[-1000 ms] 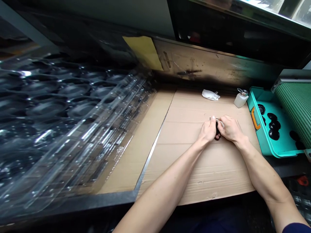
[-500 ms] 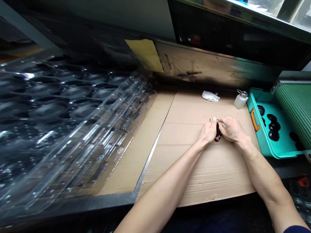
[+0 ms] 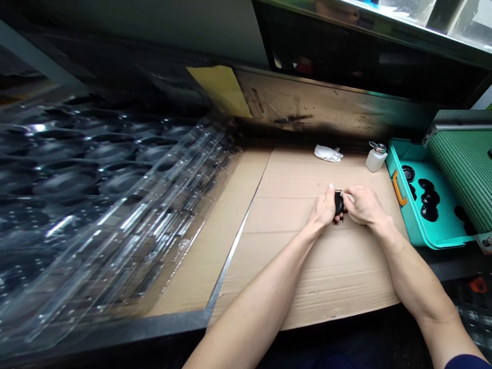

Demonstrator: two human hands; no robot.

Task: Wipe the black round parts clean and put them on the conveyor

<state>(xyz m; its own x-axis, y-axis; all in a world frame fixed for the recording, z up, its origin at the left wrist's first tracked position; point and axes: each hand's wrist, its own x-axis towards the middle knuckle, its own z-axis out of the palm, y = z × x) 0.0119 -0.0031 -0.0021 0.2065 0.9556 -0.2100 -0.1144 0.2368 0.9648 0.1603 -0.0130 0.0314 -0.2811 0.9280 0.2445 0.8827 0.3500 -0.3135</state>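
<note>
Over the cardboard sheet (image 3: 269, 266), my left hand (image 3: 323, 207) is closed around the left side of a small black round part (image 3: 339, 203), thumb uppermost. The part is held on edge, and thin metal bits stick out at its top and bottom. My right hand (image 3: 363, 204) is closed with its fingertips pinched against the part's right side. Something small and pale shows at those fingertips, too small to name. Behind my hands lie a crumpled white wipe (image 3: 328, 153) and a white pump bottle (image 3: 375, 157) with its metal lid flipped up.
A teal bin (image 3: 418, 225) with an orange handle stands at right, holding several black round parts (image 3: 429, 197). A green conveyor belt (image 3: 463, 164) overhangs it. Stacked clear plastic trays (image 3: 126, 220) fill the left. Yellow paper (image 3: 221, 89) hangs on the metal back panel (image 3: 303, 102).
The black part has turned in my hands and shows more of its face. My right fingers have shifted along its right side. The whole view has swung slightly rightward.
</note>
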